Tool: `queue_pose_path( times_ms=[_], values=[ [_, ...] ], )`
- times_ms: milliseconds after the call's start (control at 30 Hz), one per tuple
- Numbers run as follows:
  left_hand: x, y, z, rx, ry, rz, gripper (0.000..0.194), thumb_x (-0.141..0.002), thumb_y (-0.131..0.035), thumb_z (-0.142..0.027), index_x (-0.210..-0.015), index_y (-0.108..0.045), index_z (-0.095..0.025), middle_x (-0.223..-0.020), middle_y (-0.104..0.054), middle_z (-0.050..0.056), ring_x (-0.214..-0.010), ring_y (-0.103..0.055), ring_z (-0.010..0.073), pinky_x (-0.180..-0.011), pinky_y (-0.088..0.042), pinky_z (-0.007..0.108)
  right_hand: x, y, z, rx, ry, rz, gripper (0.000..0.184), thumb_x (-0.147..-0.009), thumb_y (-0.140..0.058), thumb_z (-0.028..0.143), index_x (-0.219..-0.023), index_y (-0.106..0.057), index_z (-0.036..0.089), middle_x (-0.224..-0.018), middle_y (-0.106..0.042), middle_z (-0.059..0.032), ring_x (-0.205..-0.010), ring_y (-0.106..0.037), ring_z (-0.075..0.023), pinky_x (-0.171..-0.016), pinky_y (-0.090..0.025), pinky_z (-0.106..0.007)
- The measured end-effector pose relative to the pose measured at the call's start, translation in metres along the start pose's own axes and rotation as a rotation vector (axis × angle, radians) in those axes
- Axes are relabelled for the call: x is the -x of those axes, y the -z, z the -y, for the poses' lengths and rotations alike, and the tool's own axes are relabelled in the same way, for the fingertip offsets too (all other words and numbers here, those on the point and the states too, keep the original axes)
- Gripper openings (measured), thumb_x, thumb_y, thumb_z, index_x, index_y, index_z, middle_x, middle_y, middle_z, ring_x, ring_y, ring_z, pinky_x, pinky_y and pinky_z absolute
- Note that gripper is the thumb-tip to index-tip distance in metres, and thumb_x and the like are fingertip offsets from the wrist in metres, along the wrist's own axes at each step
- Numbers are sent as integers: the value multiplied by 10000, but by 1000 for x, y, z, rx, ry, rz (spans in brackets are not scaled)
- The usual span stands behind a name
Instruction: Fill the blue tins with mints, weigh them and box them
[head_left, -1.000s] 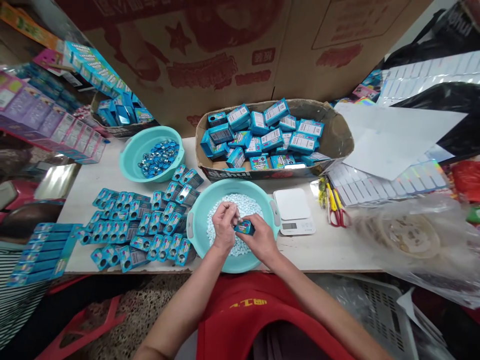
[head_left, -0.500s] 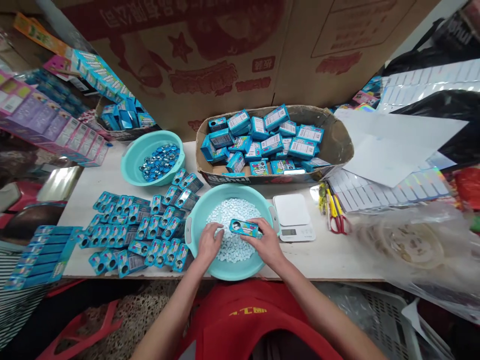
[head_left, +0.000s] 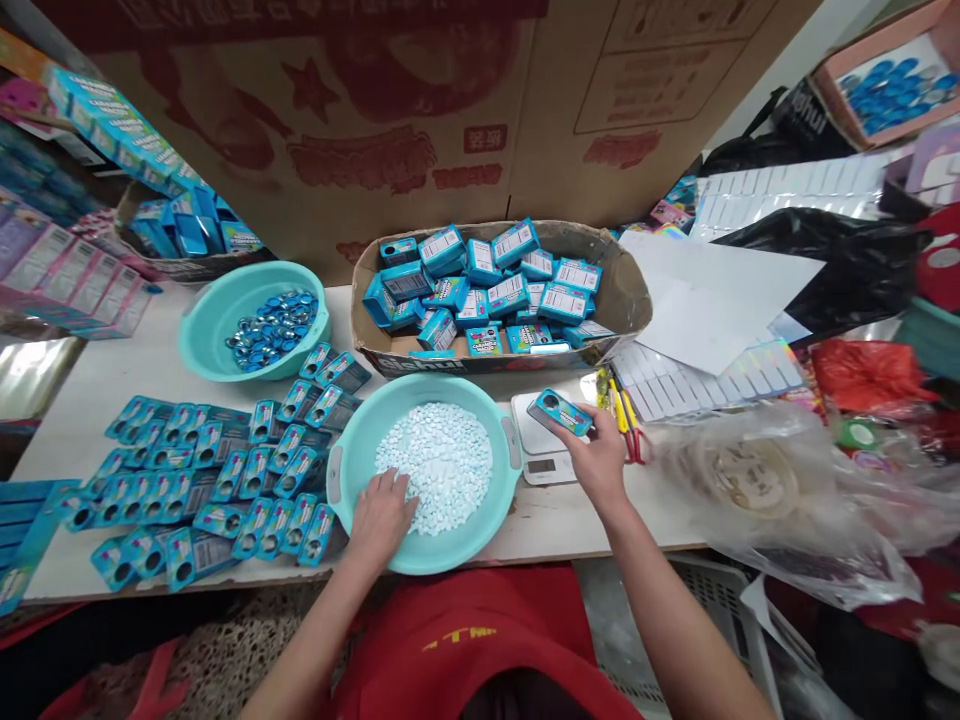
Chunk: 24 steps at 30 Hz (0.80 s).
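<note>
My right hand grips a small blue candy box by its end, its round hole facing up. That box is over the white digital scale; whether it touches the scale I cannot tell. In the turquoise basin, my left hand rests with its fingers stretched over the small pale-blue candies, holding nothing visible. Several similar blue boxes stand in groups left of the basin, their round holes showing.
Behind the basin, a cut-down carton holds many blue boxes. A second turquoise bowl contains shiny blue and silver round pieces. Red-handled scissors lie right of the scale, near white sheets and a clear plastic bag.
My right hand has carried the blue box from above the candies rightward to over the scale. My left hand has moved away from the box and lowered onto the candies. The view has shifted right.
</note>
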<state>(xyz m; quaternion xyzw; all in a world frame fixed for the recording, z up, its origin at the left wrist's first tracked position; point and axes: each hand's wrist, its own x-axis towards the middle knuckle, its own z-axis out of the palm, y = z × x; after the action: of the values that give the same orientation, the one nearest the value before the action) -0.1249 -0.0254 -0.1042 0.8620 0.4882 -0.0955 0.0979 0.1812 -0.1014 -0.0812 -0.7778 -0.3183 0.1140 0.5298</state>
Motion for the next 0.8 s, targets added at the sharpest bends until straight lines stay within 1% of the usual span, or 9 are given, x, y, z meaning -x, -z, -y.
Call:
queue_pose_path(
  times_ms=[67,133,233,300,400,500,633,800],
  values=[
    [-2,0,1,11,-11,24,295,-873,-472,-295,-1119,-594,-188,-1239,-550,128,-1094,-513,295,-834,-445,425,-10,-4,-23,17,-48,24,446,-632,-717,482,-937,-617,172,-912,-611,-58,-861,-579,-222,-755,-485,-381],
    [-3,1,2,24,-32,35,290,-882,-462,-307,-1112,-598,-194,-1210,-568,117,-1075,-524,286,-842,-439,413,-12,-7,-35,-27,-98,39,492,-614,-720,491,-965,-603,165,-962,-616,-79,-899,-586,-233,-779,-488,-397],
    [-3,1,3,33,-48,49,292,-895,-441,-316,-1113,-597,-200,-1164,-590,103,-1041,-544,273,-838,-437,394,-3,-2,-36,-70,-109,4,632,-604,-744,460,-1129,-537,176,-1173,-565,-121,-1054,-554,-252,-889,-454,-435],
    [-4,1,3,46,-54,53,298,-908,-414,-302,-1119,-592,-191,-1141,-597,101,-1022,-560,260,-823,-443,373,8,8,-35,-80,-139,-42,654,-638,-726,454,-1187,-498,181,-1246,-527,-138,-1101,-538,-253,-928,-432,-453],
    [-4,0,3,86,-73,43,315,-927,-368,-287,-1124,-585,-171,-1122,-605,104,-989,-585,243,-806,-450,346,27,24,-41,-115,-282,-109,553,-700,-659,483,-1129,-522,162,-1213,-553,-160,-1043,-578,-252,-883,-464,-452],
    [-3,-2,3,121,-71,28,318,-929,-367,-311,-1118,-587,-182,-1092,-624,91,-966,-602,237,-802,-453,334,45,34,-58,-120,-404,-129,521,-672,-663,504,-1041,-552,154,-1163,-583,-168,-997,-598,-260,-843,-484,-445],
    [-2,-2,4,189,-66,21,307,-924,-382,-321,-1087,-608,-191,-1061,-649,82,-978,-606,233,-815,-453,325,60,39,-77,-111,-463,-136,529,-623,-682,514,-992,-573,150,-1094,-613,-159,-976,-604,-263,-819,-494,-426],
    [-3,-2,4,227,-30,33,318,-920,-385,-340,-1091,-616,-204,-1077,-653,71,-986,-602,223,-812,-456,312,62,36,-86,-114,-483,-141,501,-619,-672,505,-959,-596,144,-1047,-638,-149,-921,-619,-249,-800,-495,-407]
  ],
)
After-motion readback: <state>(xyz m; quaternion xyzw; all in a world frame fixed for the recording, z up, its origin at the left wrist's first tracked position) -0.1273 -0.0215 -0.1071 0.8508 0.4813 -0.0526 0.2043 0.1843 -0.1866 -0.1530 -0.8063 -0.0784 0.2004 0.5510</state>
